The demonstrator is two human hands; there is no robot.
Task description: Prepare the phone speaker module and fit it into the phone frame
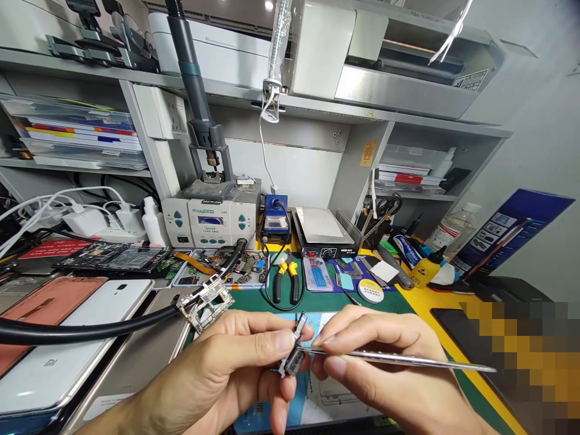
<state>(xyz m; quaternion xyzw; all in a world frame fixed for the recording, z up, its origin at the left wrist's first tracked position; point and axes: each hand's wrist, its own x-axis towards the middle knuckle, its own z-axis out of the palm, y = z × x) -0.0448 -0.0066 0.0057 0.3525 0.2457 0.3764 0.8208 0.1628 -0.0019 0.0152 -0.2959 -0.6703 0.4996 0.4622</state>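
Observation:
Between the thumb and fingers of my left hand [240, 356] is a small black-and-silver phone part [293, 356], held up over the mat. My right hand [385, 368] pinches a slim steel hand tool [399, 359], whose long shaft runs out to the right past my fingers. Its working tip meets the part near the middle; whether it grips or just touches cannot be made out. Behind my left hand, a bare phone circuit board [209, 296] with cut-out openings rests by the black hose [113, 329].
Phones and a white back cover [104, 326] lie at left. Cutting pliers [286, 281], a parts tray [222, 269] and a round tin [370, 290] lie beyond my hands. A hot-air station [212, 220] and heating plate [324, 235] stand at the back; bottles [428, 269] at right.

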